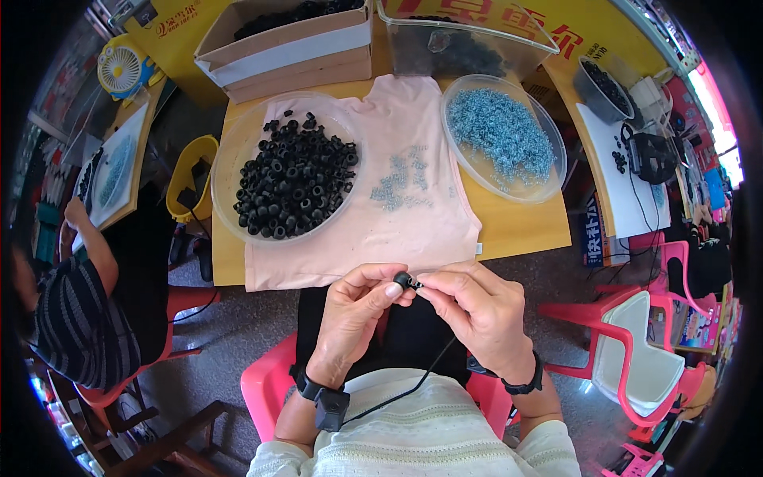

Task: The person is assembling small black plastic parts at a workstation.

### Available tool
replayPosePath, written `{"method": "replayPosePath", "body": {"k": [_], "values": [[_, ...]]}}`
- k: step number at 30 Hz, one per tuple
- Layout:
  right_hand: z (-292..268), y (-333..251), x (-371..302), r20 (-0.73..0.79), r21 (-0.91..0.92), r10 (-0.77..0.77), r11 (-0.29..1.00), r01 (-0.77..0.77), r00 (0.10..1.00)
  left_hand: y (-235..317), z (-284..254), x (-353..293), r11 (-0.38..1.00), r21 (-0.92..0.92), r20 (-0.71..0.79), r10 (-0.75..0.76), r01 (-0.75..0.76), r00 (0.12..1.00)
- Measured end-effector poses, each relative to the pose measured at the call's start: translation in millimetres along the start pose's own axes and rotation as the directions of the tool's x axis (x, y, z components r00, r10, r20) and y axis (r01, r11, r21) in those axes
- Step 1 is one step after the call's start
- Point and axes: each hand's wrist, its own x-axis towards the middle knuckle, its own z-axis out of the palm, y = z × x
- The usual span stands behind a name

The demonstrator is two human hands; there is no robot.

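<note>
Above the black-clad lap (405, 342), the left hand (351, 306) and right hand (483, 308) pinch opposite ends of a small, rounded, black plastic-looking piece (402, 279), probably light, stiff and slippery, best gripped by its sides.

Grey floor (220, 350) is showing at lower left, a pink chair (572, 312) is standing lower right, bright light (722, 135) is glaring upper right.

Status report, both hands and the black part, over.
Left hand pinching round black part. Right hand close beside it, exact grip unclear. Nothing visibly blocking either hand.
</note>
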Motion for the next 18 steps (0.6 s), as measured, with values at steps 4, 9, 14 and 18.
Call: {"method": "replayPosePath", "body": {"k": [4, 9, 14, 18], "values": [[5, 3, 3, 0.001, -0.027, -0.030, 0.999, 0.030, 1.000, 1, 0, 3, 1.000, 0.022, -0.026, 0.004, -0.003, 1.000], [12, 9, 6, 0.013, -0.024, -0.018, 1.000, 0.018, 1.000, 0, -4, 7, 1.000, 0.027, -0.044, -0.002, 0.003, 0.999], [13, 15, 12, 0.114, 0.271, 0.178, 0.941, -0.203, 0.977, -1, -9, 11, 0.999, -0.008, -0.010, -0.050, 0.049, 0.999], [4, 16, 31, 0.470, 0.408, 0.417, 0.679, -0.610, 0.778, 3, -15, 14, 0.995, 0.011, 0.009, -0.097, 0.097, 0.995]]}}
